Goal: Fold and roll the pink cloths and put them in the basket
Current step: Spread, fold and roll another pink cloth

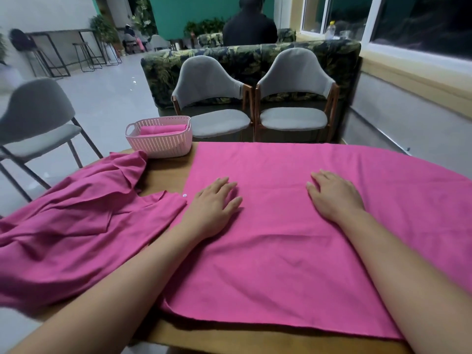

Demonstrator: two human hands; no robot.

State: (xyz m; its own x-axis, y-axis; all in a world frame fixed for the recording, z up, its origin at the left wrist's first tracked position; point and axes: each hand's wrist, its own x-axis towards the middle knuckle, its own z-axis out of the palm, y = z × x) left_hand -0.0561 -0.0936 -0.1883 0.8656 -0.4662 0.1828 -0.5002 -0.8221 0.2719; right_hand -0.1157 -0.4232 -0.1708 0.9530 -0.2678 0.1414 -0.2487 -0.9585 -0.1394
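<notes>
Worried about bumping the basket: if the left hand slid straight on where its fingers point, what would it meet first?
Probably only the spread cloth it rests on, up to the far edge of the table. The left hand points ahead and slightly right; the basket stands off to its left.

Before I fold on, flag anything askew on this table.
The cloth pile on the left lies crumpled, spilling over the table edge. The spread cloth lies flat under the left hand and right hand.

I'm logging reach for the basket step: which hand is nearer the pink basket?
Left. The left hand lies flat on the spread cloth, nearer the viewer and right of the basket; the right hand rests farther right on that cloth.
</notes>
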